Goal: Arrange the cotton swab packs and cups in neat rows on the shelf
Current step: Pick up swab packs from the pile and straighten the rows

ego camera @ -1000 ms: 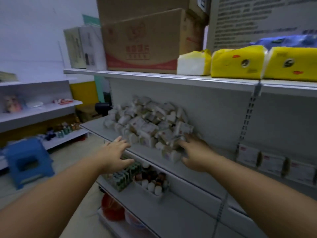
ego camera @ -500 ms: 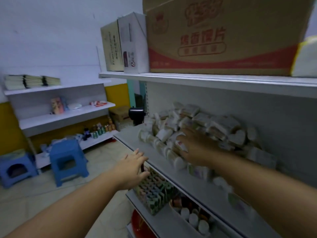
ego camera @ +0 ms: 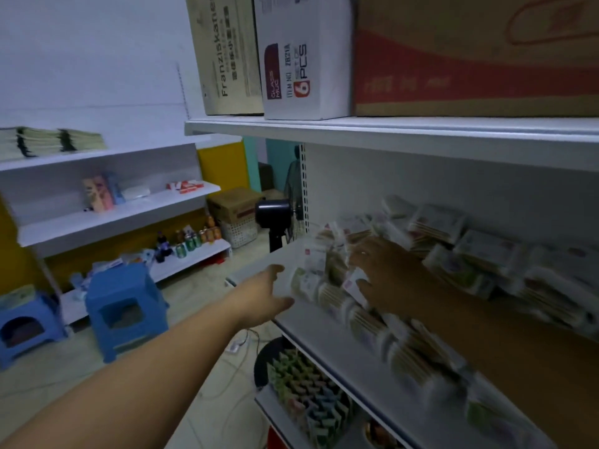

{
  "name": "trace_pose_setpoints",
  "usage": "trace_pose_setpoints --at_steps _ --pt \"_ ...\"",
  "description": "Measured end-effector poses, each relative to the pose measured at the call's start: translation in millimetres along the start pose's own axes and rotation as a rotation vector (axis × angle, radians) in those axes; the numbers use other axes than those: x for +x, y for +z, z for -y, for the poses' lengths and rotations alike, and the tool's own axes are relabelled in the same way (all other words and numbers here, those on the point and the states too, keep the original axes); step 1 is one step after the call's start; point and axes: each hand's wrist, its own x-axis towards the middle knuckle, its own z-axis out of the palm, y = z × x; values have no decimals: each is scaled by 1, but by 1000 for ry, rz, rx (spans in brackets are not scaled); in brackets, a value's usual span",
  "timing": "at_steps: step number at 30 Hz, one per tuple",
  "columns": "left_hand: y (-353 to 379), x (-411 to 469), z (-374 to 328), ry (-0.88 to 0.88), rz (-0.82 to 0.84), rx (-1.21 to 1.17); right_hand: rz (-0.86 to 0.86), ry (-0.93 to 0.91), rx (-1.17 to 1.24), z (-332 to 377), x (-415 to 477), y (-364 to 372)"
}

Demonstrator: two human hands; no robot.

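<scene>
1. Here, the white metal shelf board [ego camera: 327,338] at mid height is taken as the landmark; a loose heap of small clear-wrapped cotton swab packs [ego camera: 453,254] is piled on it towards its back panel.
2. A rough line of the same packs [ego camera: 372,322] is laid along the front edge of that board, though much of it is blurred.
3. The left hand [ego camera: 262,294] is held at the left end of the board, with fingers straight and thumb raised; nothing is held in it.
4. The end pack of the front line [ego camera: 303,280] is found just beyond the left fingertips [ego camera: 287,301]; whether it is touched cannot be told.
5. The right hand [ego camera: 389,280] is laid over the packs near the left part of the board, its fingers [ego camera: 363,254] spread and lightly bent.
6. A small pink-labelled pack [ego camera: 353,283] is seen between the right thumb and forefinger; whether it is pinched or only touched cannot be told through the blur.
7. Three large cardboard boxes [ego camera: 304,59] are stood on the board above.
8. A blue plastic stool [ego camera: 126,309] is seen on the floor, well to the left of the board.
</scene>
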Motion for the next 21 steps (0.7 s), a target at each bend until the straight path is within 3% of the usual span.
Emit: trace_pose_setpoints --at_steps 10,14,17,21 --pt "-2 156 30 226 10 -236 52 427 -58 3 103 29" --pt "11 184 35 264 84 -327 126 583 -192 13 128 45" --pt "16 193 38 276 33 -394 155 669 -232 13 138 51" --pt "17 199 43 323 10 -390 69 730 -220 15 142 51"
